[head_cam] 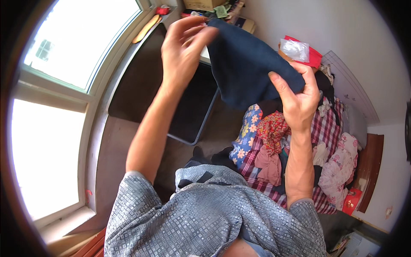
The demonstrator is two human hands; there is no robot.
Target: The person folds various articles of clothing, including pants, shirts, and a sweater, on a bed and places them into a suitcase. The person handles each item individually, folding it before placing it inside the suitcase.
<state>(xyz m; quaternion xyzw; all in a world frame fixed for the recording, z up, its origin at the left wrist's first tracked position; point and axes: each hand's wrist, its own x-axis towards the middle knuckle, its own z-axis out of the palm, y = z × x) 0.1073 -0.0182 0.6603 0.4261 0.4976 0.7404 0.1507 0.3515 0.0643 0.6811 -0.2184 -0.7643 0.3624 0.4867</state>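
Note:
A dark navy-blue cloth (247, 61), perhaps a folded garment, is held up in the air between my two hands. My left hand (184, 51), a little blurred, pinches its upper left corner between thumb and fingers. On the opposite side my right hand (300, 99) grips the lower right end, thumb on the near face and fingers behind. The cloth's lower edge hangs loose between them. Behind it, part of a black folding table (192, 109) is hidden.
Windows (48, 154) line the left. A bed with a plaid sheet (252, 160) at right bears a red floral cloth (273, 130), a pink garment (269, 167) and a floral quilt (338, 173). A dark board (138, 80) leans by the sill; a cardboard box (202, 4) stands far back.

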